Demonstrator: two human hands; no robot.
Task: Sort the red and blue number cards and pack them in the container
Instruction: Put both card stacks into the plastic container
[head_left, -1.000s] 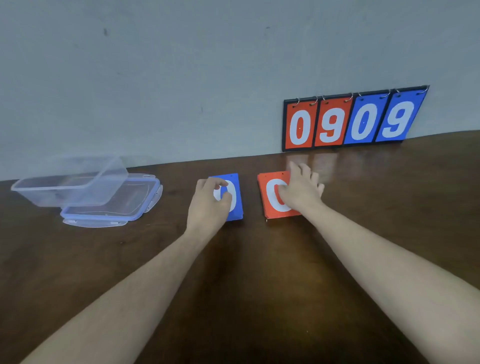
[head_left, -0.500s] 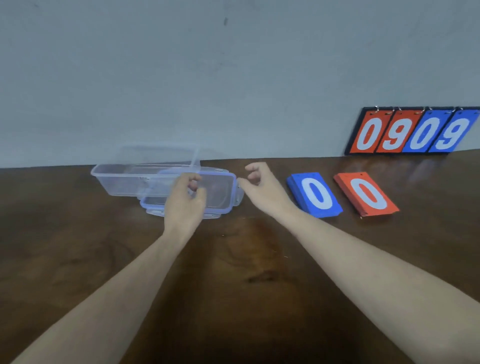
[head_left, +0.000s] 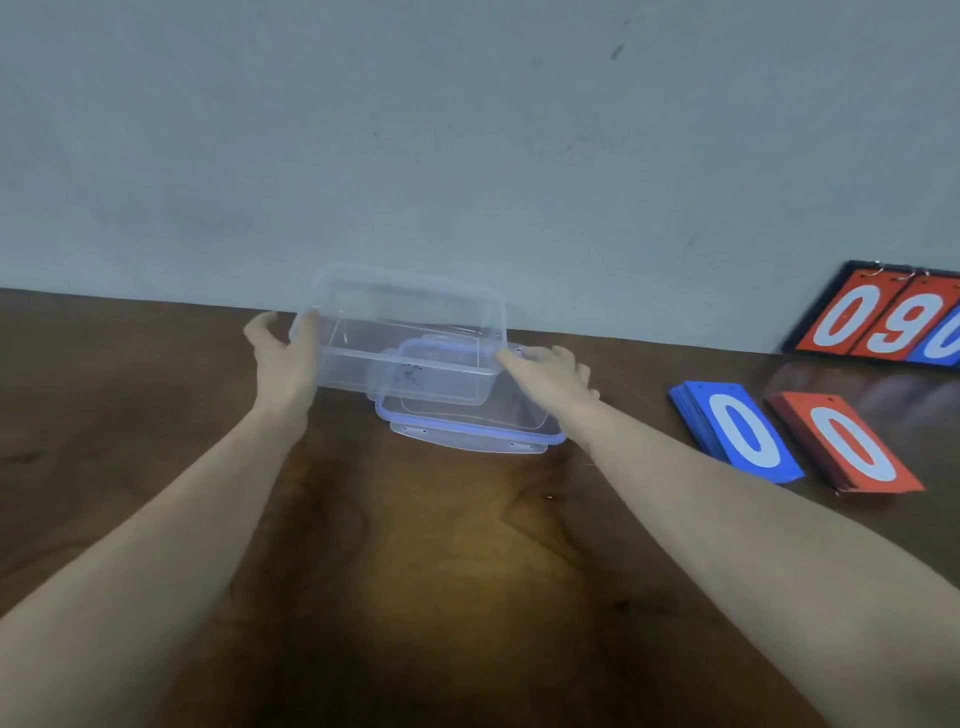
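A: Container (head_left: 363, 332), clear plastic, is held up off the brown wooden table (head_left: 415, 571) between a person's two bare hands, close to the far edge where the table meets the pale wall (head_left: 467, 130). It tilts, its open side turned toward the camera.

B: And the hands?

A: The left hand (head_left: 283, 358) grips the container's left end, thumb curled over the rim and fingers behind the wall. The right hand (head_left: 545, 371) holds the right end, thumb on the rim; its fingers lie mostly behind the plastic, so how far they curl is hard to tell.

B: What sits under it?

A: A clear lid with blue trim (head_left: 467, 426) lies flat on the table, just below and to the right of the container. Whether the container's lower edge touches the lid cannot be told.

B: The cards?

A: To the right, well apart from the container, lie two stacks side by side. The blue stack (head_left: 737, 431) is on the left, the red stack (head_left: 852, 447) just to its right, each topped by a white zero.

B: Anything farther back?

A: A flip scoreboard (head_left: 883, 322) leans against the wall at the far right, partly cut off by the frame, showing red cards reading zero and nine and the start of a blue one.
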